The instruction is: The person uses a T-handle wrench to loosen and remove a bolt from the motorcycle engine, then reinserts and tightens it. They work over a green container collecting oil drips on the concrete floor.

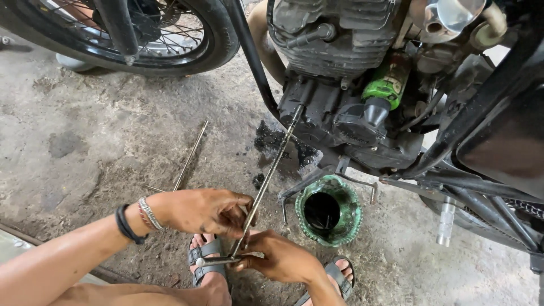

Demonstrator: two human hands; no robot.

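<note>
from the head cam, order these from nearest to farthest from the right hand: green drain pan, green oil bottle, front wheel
Measured from the right hand, low in the middle:
1. Green drain pan, just up and to its right, on the floor under the engine.
2. Green oil bottle, higher up on the right, tipped into the engine.
3. Front wheel, far off at the top left.

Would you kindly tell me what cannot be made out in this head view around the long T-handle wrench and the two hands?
- Wrench tip: buried in the dark engine, so what it engages is unseen.
- Cross handle: its right end is hidden under the right hand.
- Left hand: its fingertips curl behind the shaft.
- Green pan: its inside is black, contents unclear.
- Front wheel: cut off by the top edge.
</note>
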